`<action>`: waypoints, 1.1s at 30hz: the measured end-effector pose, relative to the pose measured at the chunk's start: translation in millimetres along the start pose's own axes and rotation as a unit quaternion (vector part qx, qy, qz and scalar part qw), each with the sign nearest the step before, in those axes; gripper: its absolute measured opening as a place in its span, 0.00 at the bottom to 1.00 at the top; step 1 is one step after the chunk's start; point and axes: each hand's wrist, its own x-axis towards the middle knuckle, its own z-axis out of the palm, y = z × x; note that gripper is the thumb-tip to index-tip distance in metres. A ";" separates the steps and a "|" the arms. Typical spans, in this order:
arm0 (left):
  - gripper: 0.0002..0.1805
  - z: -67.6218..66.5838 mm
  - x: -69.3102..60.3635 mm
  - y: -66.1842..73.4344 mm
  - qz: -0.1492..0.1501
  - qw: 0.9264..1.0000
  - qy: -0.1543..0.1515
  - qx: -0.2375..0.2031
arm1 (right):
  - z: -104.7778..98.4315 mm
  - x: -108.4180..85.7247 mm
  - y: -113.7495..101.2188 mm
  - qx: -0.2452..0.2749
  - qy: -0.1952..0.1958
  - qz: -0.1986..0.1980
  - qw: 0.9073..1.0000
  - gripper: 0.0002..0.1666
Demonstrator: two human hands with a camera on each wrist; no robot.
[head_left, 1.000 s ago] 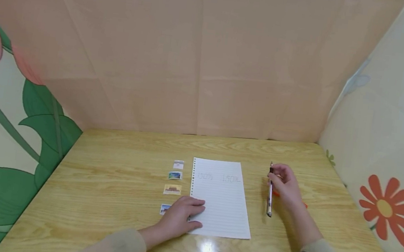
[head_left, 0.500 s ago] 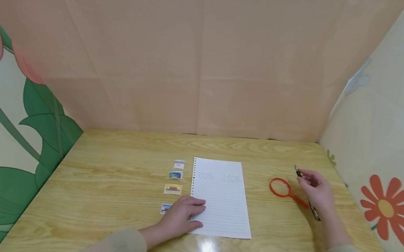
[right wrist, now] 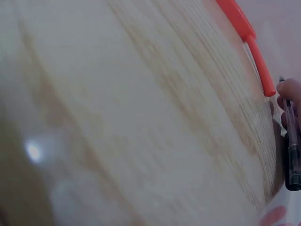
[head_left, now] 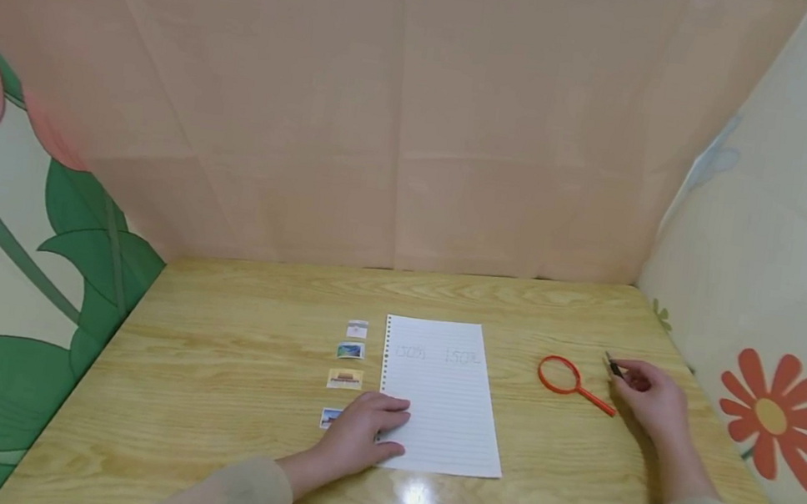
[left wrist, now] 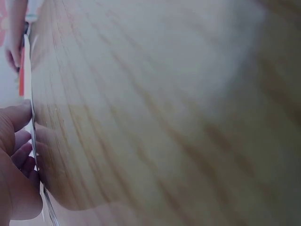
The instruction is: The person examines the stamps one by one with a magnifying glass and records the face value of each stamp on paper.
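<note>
My left hand (head_left: pixel 357 433) rests on the lower left edge of a lined, punched sheet of paper (head_left: pixel 444 417), its fingers lying relaxed across it. Faint handwriting shows near the top of the sheet. My right hand (head_left: pixel 653 400) pinches a pen (head_left: pixel 613 364) just to the right of a red magnifying glass (head_left: pixel 595 401). In the right wrist view the clear, dark-ended pen (right wrist: pixel 292 155) lies along the fingers, close to the magnifying glass's handle (right wrist: pixel 262 68). Whether the pen touches the table cannot be made out.
Left of the sheet runs a column of stamps: a pale one (head_left: pixel 357 329), a blue-green one (head_left: pixel 350 351), a yellow one (head_left: pixel 345 379) and a blue one (head_left: pixel 328 418) partly under my left hand. The wooden table (head_left: pixel 233 349) meets decorated walls on its sides.
My right hand has moved right with the pen, from beside the sheet to past the magnifying glass, uncovering it. The pen has tilted from its earlier direction. My left hand stays put.
</note>
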 end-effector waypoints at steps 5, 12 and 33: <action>0.27 -0.6 -0.6 0.2 0.004 1.000 0.001 0.000 | 3.3 1.1 5.1 -0.022 0.005 -0.028 0.999 0.16; 0.27 -0.6 0.0 -0.2 0.007 1.000 0.003 0.008 | 2.7 3.2 6.6 -0.057 -0.003 -0.064 0.996 0.18; 0.21 -11.8 13.9 1.6 0.013 0.999 -0.027 0.039 | -3.9 -3.7 -31.4 -0.023 -0.003 -0.185 0.982 0.19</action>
